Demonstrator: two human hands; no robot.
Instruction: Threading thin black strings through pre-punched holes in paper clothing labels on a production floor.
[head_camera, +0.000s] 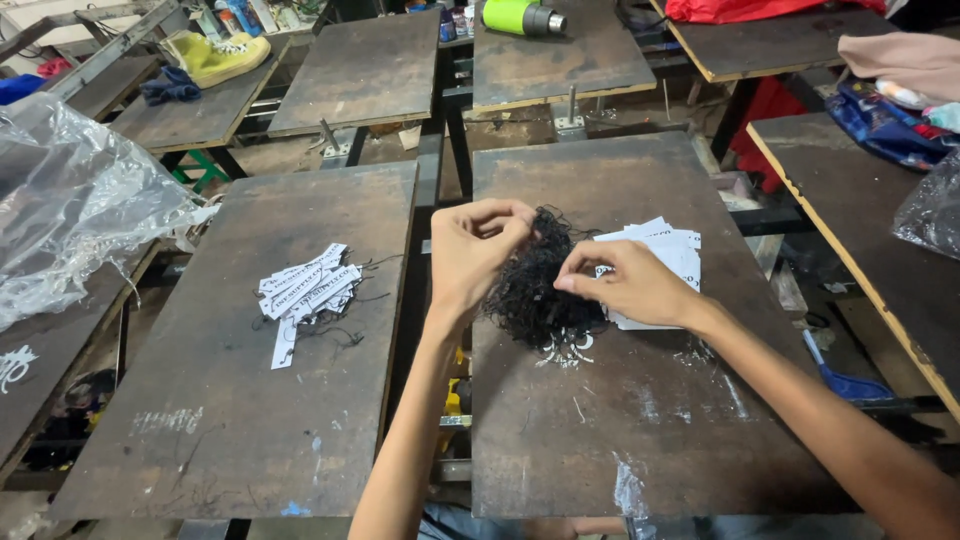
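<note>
**Both hands picking at a tangle of black string**

Your left hand (472, 252) and right hand (625, 283) meet over a dark wooden board (600, 440) straight ahead of you. Between them sits a loose tangle of black string (530, 290), resting on the board at its centre. Your left fingers are pinched narrowly on strands at the top of the tangle; your right thumb and forefinger are pinched on strands at its 3 o'clock edge.

At 3 o'clock from the tangle, partly under your right hand, lies a stack of white paper tags (668, 250). On the neighbouring board at 9 o'clock lies a scattered pile of tags (303, 290) with thin strings trailing from them.

The risk, as I judge it: pulling on a knotted strand could drag the whole tangle sideways, tighten the knots, or sweep the stack off its neat pile.
</note>
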